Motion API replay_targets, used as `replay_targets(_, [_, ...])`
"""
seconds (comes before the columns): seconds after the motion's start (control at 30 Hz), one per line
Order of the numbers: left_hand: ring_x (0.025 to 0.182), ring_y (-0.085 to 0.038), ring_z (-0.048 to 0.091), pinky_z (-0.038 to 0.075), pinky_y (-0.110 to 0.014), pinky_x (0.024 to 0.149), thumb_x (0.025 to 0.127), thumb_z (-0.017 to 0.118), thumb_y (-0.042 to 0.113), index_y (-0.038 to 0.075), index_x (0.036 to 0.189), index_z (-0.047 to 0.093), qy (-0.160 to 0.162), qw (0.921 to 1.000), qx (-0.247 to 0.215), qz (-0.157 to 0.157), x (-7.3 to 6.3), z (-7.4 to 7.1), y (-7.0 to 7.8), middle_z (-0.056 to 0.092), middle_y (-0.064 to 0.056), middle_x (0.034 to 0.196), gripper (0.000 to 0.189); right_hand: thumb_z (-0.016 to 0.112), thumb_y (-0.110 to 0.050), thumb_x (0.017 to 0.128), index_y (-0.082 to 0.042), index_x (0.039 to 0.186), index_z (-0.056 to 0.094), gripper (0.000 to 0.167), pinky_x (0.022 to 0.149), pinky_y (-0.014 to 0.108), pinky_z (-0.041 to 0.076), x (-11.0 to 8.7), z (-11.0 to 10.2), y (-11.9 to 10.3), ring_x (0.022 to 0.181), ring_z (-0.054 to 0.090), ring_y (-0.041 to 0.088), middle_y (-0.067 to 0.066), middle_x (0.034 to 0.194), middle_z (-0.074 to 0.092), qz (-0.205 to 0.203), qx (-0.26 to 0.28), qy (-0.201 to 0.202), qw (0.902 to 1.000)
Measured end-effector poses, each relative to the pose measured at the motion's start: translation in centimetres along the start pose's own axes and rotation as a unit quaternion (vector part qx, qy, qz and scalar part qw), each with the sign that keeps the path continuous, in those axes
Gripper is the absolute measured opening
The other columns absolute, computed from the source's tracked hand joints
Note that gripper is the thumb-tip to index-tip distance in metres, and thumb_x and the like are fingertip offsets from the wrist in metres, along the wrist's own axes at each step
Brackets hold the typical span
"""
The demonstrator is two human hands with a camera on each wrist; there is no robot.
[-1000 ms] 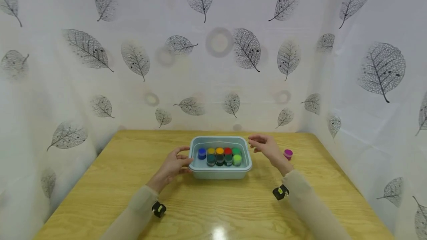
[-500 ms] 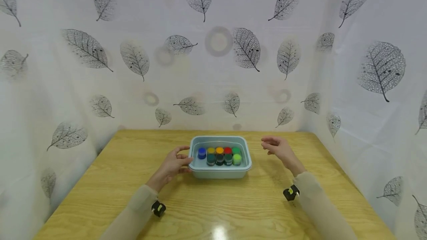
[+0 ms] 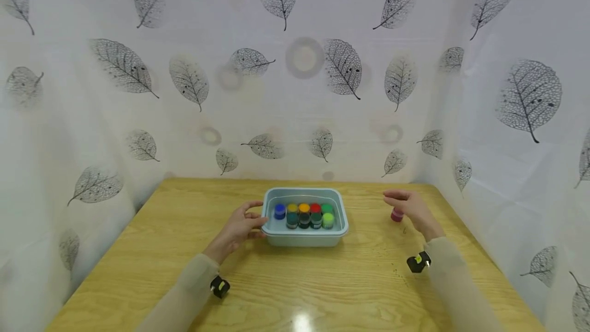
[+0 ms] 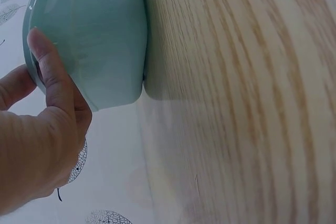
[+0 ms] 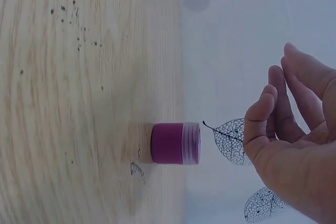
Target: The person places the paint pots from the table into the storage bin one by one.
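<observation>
A pale blue plastic tub [image 3: 304, 240] stands on the table, with several small paint jars inside: a blue jar [image 3: 279, 212], a red jar [image 3: 315, 209] and a light green jar [image 3: 328, 220] among them. My left hand [image 3: 239, 229] grips the tub's left end; the left wrist view shows its fingers at the rim and against the outer wall. To the right, a magenta paint jar [image 5: 169, 144] with a clear lid stands upright on the table. Just above it hovers my right hand [image 3: 415, 211], fingers loosely bent and holding nothing, partly covering the jar in the head view.
The wooden table [image 3: 276, 286] reaches back to a white curtain [image 3: 221, 111] printed with leaves, which also closes off both sides. Dark specks [image 5: 73, 19] dot the tabletop near the magenta jar.
My right hand has moved right, from beside the tub's right end to above the magenta jar. My left hand and the tub stay where they were.
</observation>
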State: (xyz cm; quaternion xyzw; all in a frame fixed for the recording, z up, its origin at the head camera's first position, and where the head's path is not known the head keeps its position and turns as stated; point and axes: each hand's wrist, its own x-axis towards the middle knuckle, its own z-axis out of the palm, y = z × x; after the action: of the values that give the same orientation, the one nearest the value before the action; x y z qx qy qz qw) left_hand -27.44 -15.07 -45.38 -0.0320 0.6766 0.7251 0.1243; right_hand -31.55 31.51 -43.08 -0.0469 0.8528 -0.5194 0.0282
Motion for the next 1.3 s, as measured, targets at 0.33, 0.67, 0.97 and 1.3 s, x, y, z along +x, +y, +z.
replay_targets(0.33, [0.085, -0.023, 0.067, 0.061, -0.03, 0.065, 0.092, 0.065, 0.0, 0.006, 0.145, 0.039, 0.001, 1.0, -0.001, -0.001, -0.1, 0.1, 0.2, 0.056, -0.008, 0.097, 0.06, 0.063, -0.019, 0.097, 0.009, 0.135, 0.051, 0.049, 0.11, 0.053, 0.04, 0.3, -2.1, 2.4, 0.103, 0.061, 0.004, 0.029, 0.139, 0.051, -0.011, -0.03, -0.013, 0.9994])
replay_targets(0.67, [0.089, -0.028, 0.067, 0.061, -0.031, 0.065, 0.092, 0.065, 0.0, 0.007, 0.144, 0.04, 0.011, 0.9999, 0.001, -0.003, -0.2, 0.2, 0.0, 0.055, -0.01, 0.097, 0.058, 0.069, -0.014, 0.091, 0.009, 0.133, 0.054, 0.05, 0.108, 0.063, 0.037, 0.4, -3.0, 3.3, 0.13, 0.041, 0.049, 0.032, 0.143, 0.044, -0.008, -0.091, -0.033, 0.9953])
replay_targets(0.97, [0.088, -0.026, 0.067, 0.061, -0.031, 0.066, 0.091, 0.064, -0.001, 0.007, 0.144, 0.041, 0.011, 0.9999, -0.001, -0.003, -0.2, 0.3, 0.0, 0.055, -0.009, 0.097, 0.058, 0.071, -0.004, 0.086, 0.009, 0.131, 0.055, 0.049, 0.099, 0.052, 0.051, 0.6, -3.4, 3.9, 0.12, 0.051, 0.049, 0.034, 0.134, 0.051, -0.037, -0.14, -0.063, 0.9875])
replay_targets(1.3, [0.084, -0.022, 0.067, 0.061, -0.031, 0.066, 0.091, 0.065, -0.001, 0.006, 0.144, 0.04, 0.005, 1.0, 0.0, 0.003, -0.3, 0.3, 0.0, 0.056, -0.008, 0.095, 0.059, 0.07, 0.003, 0.084, 0.016, 0.131, 0.049, 0.053, 0.082, 0.024, 0.057, 1.0, -3.4, 4.8, 0.105, 0.062, 0.039, 0.037, 0.125, 0.055, -0.036, -0.125, -0.084, 0.988])
